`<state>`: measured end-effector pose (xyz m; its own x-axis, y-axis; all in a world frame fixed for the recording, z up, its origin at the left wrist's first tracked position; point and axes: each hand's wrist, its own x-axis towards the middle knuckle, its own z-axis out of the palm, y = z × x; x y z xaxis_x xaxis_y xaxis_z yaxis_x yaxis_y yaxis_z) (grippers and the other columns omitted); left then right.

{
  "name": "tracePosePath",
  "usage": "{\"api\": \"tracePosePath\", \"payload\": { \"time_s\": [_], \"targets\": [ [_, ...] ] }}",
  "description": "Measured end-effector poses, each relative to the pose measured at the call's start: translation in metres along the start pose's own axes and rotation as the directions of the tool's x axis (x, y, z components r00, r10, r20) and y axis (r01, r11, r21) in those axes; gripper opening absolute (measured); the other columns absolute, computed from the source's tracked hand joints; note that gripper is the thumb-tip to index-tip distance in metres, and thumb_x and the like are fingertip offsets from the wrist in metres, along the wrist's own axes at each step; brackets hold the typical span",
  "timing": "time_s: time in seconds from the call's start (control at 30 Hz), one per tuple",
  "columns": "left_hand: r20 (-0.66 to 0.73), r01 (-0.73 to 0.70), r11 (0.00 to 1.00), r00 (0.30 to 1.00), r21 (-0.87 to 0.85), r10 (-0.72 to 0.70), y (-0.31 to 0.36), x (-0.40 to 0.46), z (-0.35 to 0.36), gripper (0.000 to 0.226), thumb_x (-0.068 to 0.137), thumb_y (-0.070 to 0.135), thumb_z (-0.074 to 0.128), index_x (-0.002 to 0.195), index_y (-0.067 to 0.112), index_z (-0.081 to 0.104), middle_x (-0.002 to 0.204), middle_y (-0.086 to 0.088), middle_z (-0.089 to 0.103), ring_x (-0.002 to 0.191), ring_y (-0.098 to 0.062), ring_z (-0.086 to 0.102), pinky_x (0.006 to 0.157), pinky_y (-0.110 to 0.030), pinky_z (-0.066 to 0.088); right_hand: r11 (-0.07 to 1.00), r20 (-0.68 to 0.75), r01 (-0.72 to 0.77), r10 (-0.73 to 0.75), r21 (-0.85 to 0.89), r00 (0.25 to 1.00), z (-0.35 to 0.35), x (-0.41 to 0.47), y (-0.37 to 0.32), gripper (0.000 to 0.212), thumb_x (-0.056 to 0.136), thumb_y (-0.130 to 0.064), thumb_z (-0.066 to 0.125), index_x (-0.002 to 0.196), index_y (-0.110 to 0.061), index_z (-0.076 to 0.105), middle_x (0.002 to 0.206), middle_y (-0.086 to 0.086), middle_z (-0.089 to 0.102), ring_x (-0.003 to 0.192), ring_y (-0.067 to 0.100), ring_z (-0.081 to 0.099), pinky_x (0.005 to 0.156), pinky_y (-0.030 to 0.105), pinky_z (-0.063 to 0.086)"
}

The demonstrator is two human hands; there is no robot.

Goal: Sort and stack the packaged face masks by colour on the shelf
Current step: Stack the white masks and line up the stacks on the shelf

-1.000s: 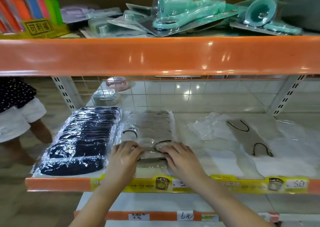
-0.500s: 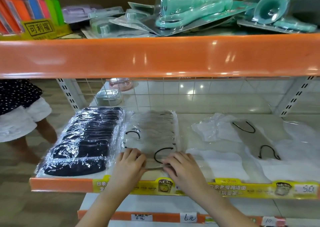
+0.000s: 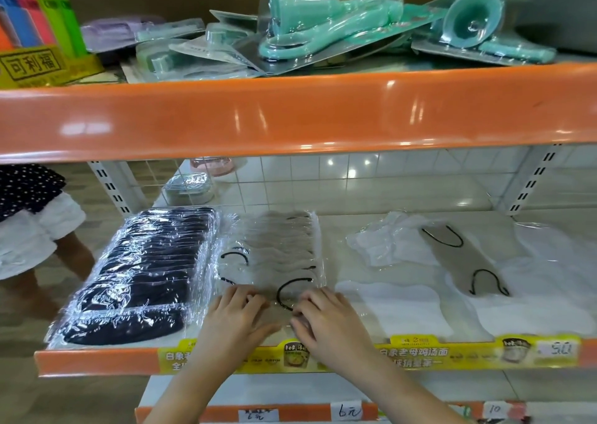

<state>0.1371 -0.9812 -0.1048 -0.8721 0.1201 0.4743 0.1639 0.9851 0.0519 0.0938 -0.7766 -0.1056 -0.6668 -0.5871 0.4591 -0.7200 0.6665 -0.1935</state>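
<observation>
While both hands rest on the front of the middle shelf (image 3: pixel 97 357), the left hand (image 3: pixel 235 320) and the right hand (image 3: pixel 329 322) lie on the near end of the grey mask stack (image 3: pixel 274 249), fingers curled down onto the topmost clear packet. Whether the fingers pinch the wrapper or only press on it cannot be told. The two hands are apart, with a black ear loop showing through the plastic between them.

That grey stack is a fanned row of clear, glossy packets, each holding a pale grey-beige mask with thin black ear loops; the packets overlap toward the back of the shelf. Just beside it on the left, touching along one edge, lies the dark mask stack (image 3: pixel 145 275), navy to black masks in shiny crinkled wrappers, likewise overlapped in a tidy row. To the right, well apart from the hands, a single grey mask packet (image 3: pixel 465 258) lies slantwise on top of loose white mask packets (image 3: pixel 403 307), which spread unsorted over the right half of the shelf.

Along the shelf's orange front edge runs a yellow label strip (image 3: pixel 420 352). On the upper shelf (image 3: pixel 290 113) sit teal blister-packed goods (image 3: pixel 323 26).
</observation>
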Motion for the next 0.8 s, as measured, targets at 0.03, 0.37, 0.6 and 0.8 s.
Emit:
{"api": "tracePosePath", "payload": {
  "time_s": [0.03,0.37,0.6,0.8],
  "targets": [
    [-0.008,-0.009,1.000,1.000,-0.012,0.009,0.004,0.000,0.000,0.043,0.076,0.060,0.050,0.084,0.023,0.069,0.094,0.003,0.063,0.090,-0.019,0.053,0.069,-0.035,0.051,1.000,0.001,-0.003,0.003,0.001,1.000,-0.001,0.000,0.000,0.025,0.090,-0.039,0.047,0.088,-0.025,0.068,0.095,-0.011,0.058,0.090,0.010,0.054,0.073,0.026,0.048],
    [-0.085,0.063,0.978,0.993,-0.201,-0.082,0.066,0.037,-0.001,0.028,0.086,0.034,0.043,0.087,0.019,0.068,0.090,0.005,0.064,0.079,-0.020,0.059,0.061,-0.034,0.051,0.992,-0.109,-0.118,0.123,0.050,0.986,-0.020,0.000,0.009,0.021,0.081,-0.027,0.047,0.083,-0.021,0.067,0.090,-0.007,0.062,0.082,0.014,0.059,0.070,0.026,0.049],
    [-0.067,0.009,0.934,0.997,-0.356,-0.035,0.126,0.074,0.010,0.026,0.086,0.028,0.043,0.088,0.018,0.067,0.089,0.005,0.064,0.085,-0.019,0.060,0.067,-0.031,0.051,0.962,-0.156,-0.267,0.257,-0.049,0.954,-0.062,-0.028,0.072,0.022,0.079,-0.028,0.046,0.083,-0.021,0.066,0.088,-0.005,0.061,0.079,0.018,0.059,0.062,0.032,0.050],
    [-0.062,-0.076,0.897,0.997,-0.435,0.054,0.185,0.098,0.034,0.021,0.085,0.033,0.047,0.084,0.023,0.066,0.088,0.011,0.063,0.087,-0.012,0.057,0.066,-0.026,0.051,0.899,-0.207,-0.417,0.386,-0.132,0.899,-0.091,-0.069,0.148,0.023,0.077,-0.028,0.050,0.088,-0.015,0.066,0.092,0.002,0.062,0.079,0.026,0.060,0.064,0.033,0.052]
  ]
}}
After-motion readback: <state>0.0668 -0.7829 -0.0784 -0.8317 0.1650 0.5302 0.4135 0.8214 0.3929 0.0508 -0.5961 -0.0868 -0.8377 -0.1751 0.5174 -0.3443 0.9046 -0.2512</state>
